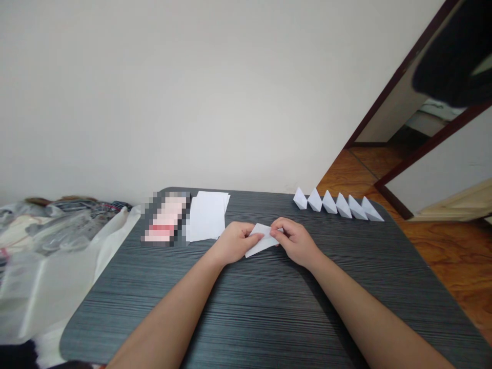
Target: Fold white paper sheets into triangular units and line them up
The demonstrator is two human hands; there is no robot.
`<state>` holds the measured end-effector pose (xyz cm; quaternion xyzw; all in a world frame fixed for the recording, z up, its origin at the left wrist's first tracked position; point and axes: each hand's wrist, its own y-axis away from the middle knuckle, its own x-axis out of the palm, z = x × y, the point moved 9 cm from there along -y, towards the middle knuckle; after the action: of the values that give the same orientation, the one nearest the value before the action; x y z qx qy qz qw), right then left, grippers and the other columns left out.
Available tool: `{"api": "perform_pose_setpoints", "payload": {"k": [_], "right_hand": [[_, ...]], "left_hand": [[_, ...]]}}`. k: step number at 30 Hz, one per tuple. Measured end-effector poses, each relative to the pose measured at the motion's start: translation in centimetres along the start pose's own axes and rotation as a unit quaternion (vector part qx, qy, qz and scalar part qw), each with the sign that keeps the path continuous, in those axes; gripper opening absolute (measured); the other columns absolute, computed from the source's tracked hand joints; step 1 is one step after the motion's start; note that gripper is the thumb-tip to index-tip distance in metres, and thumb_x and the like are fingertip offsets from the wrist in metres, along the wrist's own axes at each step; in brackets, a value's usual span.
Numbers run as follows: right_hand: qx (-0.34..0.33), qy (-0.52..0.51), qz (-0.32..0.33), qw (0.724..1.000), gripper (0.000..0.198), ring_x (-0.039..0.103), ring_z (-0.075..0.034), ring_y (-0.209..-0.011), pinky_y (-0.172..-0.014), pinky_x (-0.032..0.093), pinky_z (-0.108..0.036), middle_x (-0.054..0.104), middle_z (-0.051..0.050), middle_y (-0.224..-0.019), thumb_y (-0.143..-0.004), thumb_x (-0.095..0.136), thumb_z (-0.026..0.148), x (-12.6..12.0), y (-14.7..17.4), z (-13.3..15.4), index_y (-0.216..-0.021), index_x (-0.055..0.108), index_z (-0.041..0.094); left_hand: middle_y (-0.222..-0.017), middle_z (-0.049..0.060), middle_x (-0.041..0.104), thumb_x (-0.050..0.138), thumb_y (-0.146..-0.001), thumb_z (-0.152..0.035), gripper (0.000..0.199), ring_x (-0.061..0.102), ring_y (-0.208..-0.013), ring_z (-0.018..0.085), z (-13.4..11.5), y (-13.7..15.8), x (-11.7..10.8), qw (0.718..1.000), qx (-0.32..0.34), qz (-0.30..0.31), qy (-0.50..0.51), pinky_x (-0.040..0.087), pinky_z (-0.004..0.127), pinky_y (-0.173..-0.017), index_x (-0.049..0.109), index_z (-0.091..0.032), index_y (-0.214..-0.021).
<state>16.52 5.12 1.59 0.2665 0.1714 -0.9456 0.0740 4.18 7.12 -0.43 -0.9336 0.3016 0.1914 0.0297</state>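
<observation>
Between my two hands is a folded piece of white paper (260, 246), held just above or on the dark table; I cannot tell whether it touches. My left hand (235, 242) grips its left side, thumb on top and fingers mostly out of sight beneath. At the right side, my right hand (295, 240) pinches the upper edge with thumb and forefinger. The paper's underside is hidden. Beyond my left hand lies a stack of white paper sheets (207, 215), slightly fanned. A row of several folded white paper boats (329, 203) stands at the far right.
The dark wood-grained table (246, 318) has rounded corners and meets a pale wall (215, 92) at the back. A blurred-out flat item (165, 218) lies at the far left. Plastic-covered goods (77, 225) sit left of the table; a wooden floor (453, 241) shows at right.
</observation>
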Motion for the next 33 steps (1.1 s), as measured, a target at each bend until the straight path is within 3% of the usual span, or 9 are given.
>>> {"api": "perform_pose_setpoints", "payload": {"k": [3, 7, 9, 16, 25, 33], "right_hand": [[0.032, 0.020, -0.033, 0.999, 0.011, 0.052, -0.014, -0.066, -0.062, 0.038, -0.025, 0.057, 0.000, -0.072, -0.085, 0.051, 0.023, -0.6, 0.0, -0.7, -0.078, 0.057, 0.018], [0.068, 0.035, -0.071, 0.995, 0.013, 0.049, -0.013, -0.061, -0.056, 0.035, -0.024, 0.055, 0.000, -0.067, -0.085, 0.052, 0.028, -1.3, 0.2, -1.5, -0.078, 0.057, 0.018], [0.074, 0.035, -0.073, 0.994, 0.015, 0.048, -0.013, -0.059, -0.055, 0.034, -0.024, 0.055, 0.000, -0.067, -0.085, 0.051, 0.030, -1.3, 0.2, -1.7, -0.078, 0.057, 0.018], [0.070, 0.030, -0.066, 0.995, 0.015, 0.047, -0.013, -0.059, -0.054, 0.034, -0.024, 0.053, 0.001, -0.067, -0.086, 0.050, 0.030, -1.1, 0.3, -1.7, -0.080, 0.056, 0.018], [0.053, 0.019, -0.057, 0.997, 0.013, 0.046, -0.013, -0.060, -0.055, 0.034, -0.024, 0.052, 0.001, -0.067, -0.086, 0.049, 0.028, -1.0, 0.2, -1.1, -0.080, 0.056, 0.019], [0.077, -0.036, -0.068, 0.994, 0.014, 0.050, -0.013, -0.060, -0.053, 0.036, -0.024, 0.056, 0.001, -0.074, -0.085, 0.050, 0.028, -0.6, 0.4, -2.3, -0.097, 0.054, 0.022]], "left_hand": [[-0.068, 0.003, 0.059, 0.044, -0.085, -0.039, 0.034, 0.053, -0.062, 0.013, -0.2, 0.0, -0.3, 1.000, 0.013, -0.014, 0.024, 0.038, 0.021, -0.053, 0.063, -0.012, -0.078], [-0.070, 0.003, 0.061, 0.050, -0.083, -0.039, 0.038, 0.057, -0.059, 0.013, -0.3, 0.0, 0.3, 0.992, 0.020, 0.017, 0.121, 0.043, 0.023, -0.055, 0.054, -0.013, -0.111], [-0.073, 0.003, 0.062, 0.058, -0.079, -0.035, 0.044, 0.059, -0.060, 0.013, -0.3, 0.0, 0.4, 0.992, 0.024, 0.016, 0.125, 0.045, 0.024, -0.057, 0.050, -0.014, -0.117], [-0.076, 0.004, 0.063, 0.052, -0.083, -0.034, 0.033, 0.060, -0.057, 0.013, 0.3, -0.1, 0.5, 0.992, -0.013, 0.006, 0.124, 0.047, 0.024, -0.054, 0.053, -0.016, -0.111], [-0.062, 0.001, 0.061, 0.050, -0.084, -0.036, 0.025, 0.058, -0.053, 0.011, 0.3, -0.2, 0.1, 0.992, -0.020, -0.006, 0.121, 0.045, 0.021, -0.051, 0.058, -0.014, -0.093], [-0.060, 0.001, 0.061, 0.052, -0.082, -0.035, 0.025, 0.057, -0.053, 0.011, 0.1, -0.2, 0.0, 0.991, -0.024, -0.012, 0.131, 0.044, 0.021, -0.051, 0.058, -0.013, -0.090]]}}
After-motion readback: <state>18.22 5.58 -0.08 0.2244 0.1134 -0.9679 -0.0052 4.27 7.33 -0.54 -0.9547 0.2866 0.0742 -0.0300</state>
